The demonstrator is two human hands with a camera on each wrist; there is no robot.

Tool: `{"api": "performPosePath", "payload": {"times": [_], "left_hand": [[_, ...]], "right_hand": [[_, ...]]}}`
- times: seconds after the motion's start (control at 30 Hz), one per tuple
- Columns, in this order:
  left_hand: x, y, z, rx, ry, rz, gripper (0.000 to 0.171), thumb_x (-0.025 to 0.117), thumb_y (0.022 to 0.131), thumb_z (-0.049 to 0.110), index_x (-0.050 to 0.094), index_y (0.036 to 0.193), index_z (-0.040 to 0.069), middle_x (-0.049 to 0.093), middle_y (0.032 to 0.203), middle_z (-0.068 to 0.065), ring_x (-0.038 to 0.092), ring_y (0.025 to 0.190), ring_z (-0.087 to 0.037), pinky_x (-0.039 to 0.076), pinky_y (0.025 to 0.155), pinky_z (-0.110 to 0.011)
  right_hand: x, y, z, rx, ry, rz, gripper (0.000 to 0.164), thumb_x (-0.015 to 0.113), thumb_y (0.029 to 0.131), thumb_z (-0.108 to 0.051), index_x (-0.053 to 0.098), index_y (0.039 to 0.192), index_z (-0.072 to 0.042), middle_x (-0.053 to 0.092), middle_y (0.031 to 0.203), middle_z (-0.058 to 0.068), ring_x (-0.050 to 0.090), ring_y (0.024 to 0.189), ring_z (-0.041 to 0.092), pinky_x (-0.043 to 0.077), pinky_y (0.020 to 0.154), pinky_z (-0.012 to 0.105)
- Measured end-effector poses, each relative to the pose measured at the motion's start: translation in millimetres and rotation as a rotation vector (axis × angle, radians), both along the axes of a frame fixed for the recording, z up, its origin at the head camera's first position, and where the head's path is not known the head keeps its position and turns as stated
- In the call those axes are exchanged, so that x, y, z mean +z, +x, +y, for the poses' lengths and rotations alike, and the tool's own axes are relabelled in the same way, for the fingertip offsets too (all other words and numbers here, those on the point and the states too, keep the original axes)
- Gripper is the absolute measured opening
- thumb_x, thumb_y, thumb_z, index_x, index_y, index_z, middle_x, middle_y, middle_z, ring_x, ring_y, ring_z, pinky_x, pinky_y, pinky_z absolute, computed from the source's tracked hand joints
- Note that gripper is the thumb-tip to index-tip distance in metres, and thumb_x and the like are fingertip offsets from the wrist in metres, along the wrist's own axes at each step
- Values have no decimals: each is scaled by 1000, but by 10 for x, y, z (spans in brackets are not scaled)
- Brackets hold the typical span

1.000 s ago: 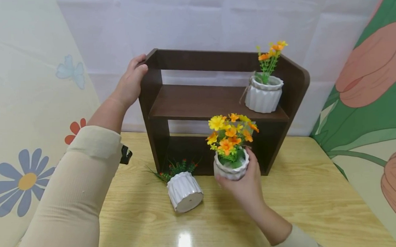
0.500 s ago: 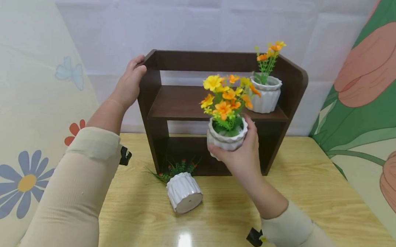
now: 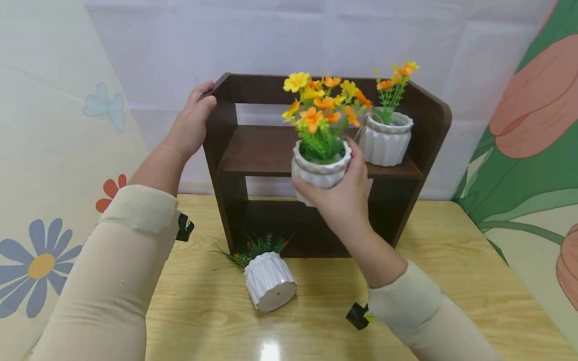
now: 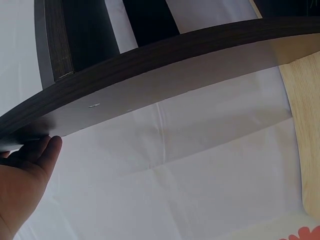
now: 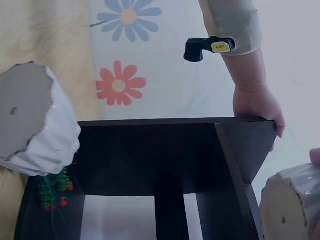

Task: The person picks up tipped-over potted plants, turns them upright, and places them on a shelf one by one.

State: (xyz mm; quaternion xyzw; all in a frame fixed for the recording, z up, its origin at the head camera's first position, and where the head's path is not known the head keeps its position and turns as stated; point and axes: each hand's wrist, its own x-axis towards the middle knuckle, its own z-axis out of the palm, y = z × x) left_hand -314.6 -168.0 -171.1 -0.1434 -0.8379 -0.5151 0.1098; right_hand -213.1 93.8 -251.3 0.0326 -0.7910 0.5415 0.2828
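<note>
The right grip (image 3: 344,199) is clamped on a white flowerpot (image 3: 318,174) in front of the shelf (image 3: 263,149); the left grip (image 3: 188,127) clasps the shelf's side. Down-left of the right grip lies a tipped pot (image 3: 270,281).

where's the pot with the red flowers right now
In the head view, the red-flowered pot lies tipped on the table, just left of centre, in front of the shelf.

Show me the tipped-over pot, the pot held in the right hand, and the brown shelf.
Tipped-over pot (image 3: 269,278), head view: on its white fluted side.
Held pot (image 3: 318,176), head view: on its white front, below the rim.
Brown shelf (image 3: 261,150), head view: on its upper board, left part.
</note>
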Motion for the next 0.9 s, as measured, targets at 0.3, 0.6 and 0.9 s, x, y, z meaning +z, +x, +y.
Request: {"api": "performPosePath", "payload": {"times": [0.3,0.6,0.9], "left_hand": [[3,-10,-10,-2,0,-3,59,22,102,40,13,158,22,22,159,-15,31,135,-32,23,114,-43],[9,-7,-10,12,-6,-1,59,23,102,40,14,158,23,22,159,-13,31,136,-31,23,114,-43],[3,10,-8,20,-10,-3,59,23,101,41,15,157,24,24,158,-13,32,135,-31,22,114,-44]], "right_hand": [[158,-202,-60,-46,18,32,112,90,63,-44,25,151,-19,39,147,7,38,133,26,36,108,48],[214,-462,-79,-138,29,4,109,89,62,-47,27,149,-21,41,145,10,39,133,27,35,109,45],[225,-684,-59,-167,15,-60,108,88,64,-50,27,149,-23,39,147,9,36,135,27,33,110,46]]}}
